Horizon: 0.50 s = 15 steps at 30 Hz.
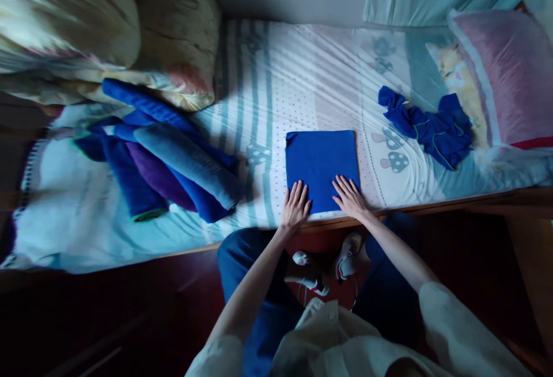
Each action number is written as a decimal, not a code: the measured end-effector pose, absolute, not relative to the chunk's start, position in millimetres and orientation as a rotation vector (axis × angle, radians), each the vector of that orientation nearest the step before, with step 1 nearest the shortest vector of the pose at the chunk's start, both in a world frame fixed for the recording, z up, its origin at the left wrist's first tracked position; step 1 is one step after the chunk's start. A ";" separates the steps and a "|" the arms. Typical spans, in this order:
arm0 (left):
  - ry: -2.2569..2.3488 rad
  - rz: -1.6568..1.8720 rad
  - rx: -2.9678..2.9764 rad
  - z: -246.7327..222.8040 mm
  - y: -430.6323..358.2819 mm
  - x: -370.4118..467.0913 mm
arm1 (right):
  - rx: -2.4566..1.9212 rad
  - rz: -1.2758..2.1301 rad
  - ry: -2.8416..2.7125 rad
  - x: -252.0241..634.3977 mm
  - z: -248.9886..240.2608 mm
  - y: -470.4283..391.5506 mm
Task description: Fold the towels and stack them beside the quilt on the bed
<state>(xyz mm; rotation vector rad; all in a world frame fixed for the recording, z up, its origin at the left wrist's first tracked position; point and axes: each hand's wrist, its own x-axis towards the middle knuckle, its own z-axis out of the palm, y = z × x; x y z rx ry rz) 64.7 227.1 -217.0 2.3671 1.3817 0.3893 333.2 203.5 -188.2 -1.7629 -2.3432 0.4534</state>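
A blue cloth (322,164), folded into a flat square, lies on the bed near its front edge. My left hand (296,204) rests flat on the lower left corner of the cloth, fingers spread. On the lower right side, my right hand (349,195) lies flat too, its fingers stretched out. Neither hand grips anything. To the right lies a crumpled blue cloth (432,126) with a thin green edge. At the left, several rolled cloths (190,164) in blue, grey-blue and purple are piled together.
A patterned sheet (298,72) covers the bed. Large cushions (173,37) stand at the back left. A pink pillow (505,77) and a cat-shaped cushion (458,77) are at the right. The wooden bed edge (432,204) runs before my knees.
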 end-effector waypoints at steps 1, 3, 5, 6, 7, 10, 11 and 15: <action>1.376 0.367 2.376 -215.7 209.7 54.6 | -1.778 0.456 -2.329 336.1 -186.7 177.4; 1.371 0.306 2.388 -212.7 187.5 34.3 | -1.812 0.467 -2.283 348.5 -183.7 138.3; 1.355 0.227 2.403 -209.0 181.2 19.2 | -1.834 0.495 -2.233 362.7 -180.6 119.2; 1.338 0.186 2.412 -207.1 182.2 14.9 | -1.839 0.516 -2.207 368.3 -179.0 116.0; 1.312 0.145 2.424 -205.5 184.9 13.0 | -1.836 0.543 -2.180 372.4 -177.4 115.9; 1.224 0.039 2.447 -204.2 195.5 18.6 | -1.779 0.642 -2.093 375.8 -173.8 124.6; 1.211 0.020 2.447 -205.0 198.7 22.5 | -1.758 0.667 -2.064 374.9 -173.1 128.4; 1.218 0.014 2.432 -209.0 211.7 37.4 | -1.786 0.654 -2.005 368.1 -172.3 143.2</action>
